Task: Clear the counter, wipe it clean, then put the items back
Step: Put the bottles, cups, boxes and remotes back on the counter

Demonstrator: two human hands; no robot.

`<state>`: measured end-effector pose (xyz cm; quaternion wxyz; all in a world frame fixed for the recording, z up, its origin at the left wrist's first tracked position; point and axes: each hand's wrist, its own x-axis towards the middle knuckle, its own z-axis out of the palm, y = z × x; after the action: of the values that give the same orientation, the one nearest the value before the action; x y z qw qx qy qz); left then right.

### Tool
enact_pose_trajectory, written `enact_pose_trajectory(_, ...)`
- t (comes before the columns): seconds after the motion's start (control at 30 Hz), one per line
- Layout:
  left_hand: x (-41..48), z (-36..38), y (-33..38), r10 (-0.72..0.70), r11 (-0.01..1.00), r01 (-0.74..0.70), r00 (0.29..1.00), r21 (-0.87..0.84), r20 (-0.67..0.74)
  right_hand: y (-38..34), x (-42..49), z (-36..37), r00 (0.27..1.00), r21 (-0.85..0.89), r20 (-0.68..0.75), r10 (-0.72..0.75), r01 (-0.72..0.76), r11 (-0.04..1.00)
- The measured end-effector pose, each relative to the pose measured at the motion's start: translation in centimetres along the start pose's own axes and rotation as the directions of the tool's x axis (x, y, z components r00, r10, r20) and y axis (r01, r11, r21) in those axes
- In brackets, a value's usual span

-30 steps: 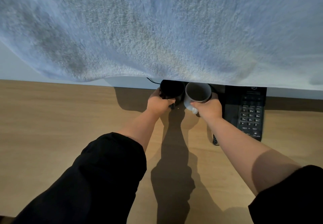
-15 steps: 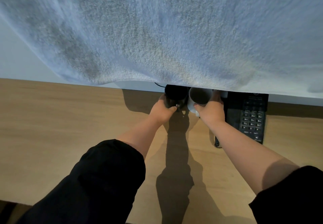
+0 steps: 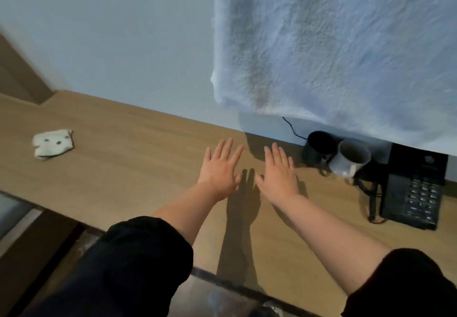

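A black mug (image 3: 319, 147) and a grey mug (image 3: 350, 159) stand side by side against the wall on the wooden counter (image 3: 138, 158), just left of a black desk phone (image 3: 414, 188). My left hand (image 3: 220, 169) and my right hand (image 3: 278, 173) hover flat over the counter, fingers spread, holding nothing. Both are left of the mugs and apart from them. A crumpled white cloth with dark spots (image 3: 53, 143) lies on the counter at the far left.
A large pale towel (image 3: 333, 52) hangs in front of the wall and hides the area above the mugs and phone. A thin black cable (image 3: 293, 128) runs down the wall behind the black mug. The counter's front edge crosses the lower left.
Both hands have let go of the mugs and pulled back to the left, now spread flat. The view has swung left, bringing the spotted cloth into sight.
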<state>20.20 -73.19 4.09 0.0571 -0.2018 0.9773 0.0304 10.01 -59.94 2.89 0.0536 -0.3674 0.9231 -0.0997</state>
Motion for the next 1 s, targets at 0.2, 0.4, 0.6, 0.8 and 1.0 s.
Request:
enact_pose_trajectory(0.2, -12.2, -0.4, -17.0, -0.162, 0.984, 0.164, 0.986, 0.063, -0.033, -19.5, -2.0, 4.0, 0.986, -0.004, 0.05, -0.159, 0.159, 0.987)
enact_pose_trajectory(0.4, -23.2, -0.3, -32.9, -0.393, 0.915, 0.396, 0.918, 0.083, -0.051, -38.3, -3.8, 8.0, 0.941, 0.045, 0.077, -0.33, 0.327, 0.944)
enact_pose_trajectory(0.6, -29.2, -0.1, -42.8, -0.524, 0.85, 0.526, 0.848, 0.005, -0.076, -50.6, -3.9, 9.1, 0.87, -0.01, 0.076, -0.488, 0.49, 0.872)
enact_pose_trajectory(0.8, -29.9, 0.2, -50.5, -0.569, 0.821, 0.571, 0.819, -0.008, -0.073, -59.2, -0.9, 10.2, 0.808, -0.073, 0.063, -0.585, 0.589, 0.805)
enact_pose_trajectory(1.0, -28.4, 1.3, -60.2, -0.59, 0.806, 0.592, 0.805, 0.021, -0.066, -67.6, 3.8, 13.9, 0.791, -0.072, 0.09, -0.605, 0.611, 0.788)
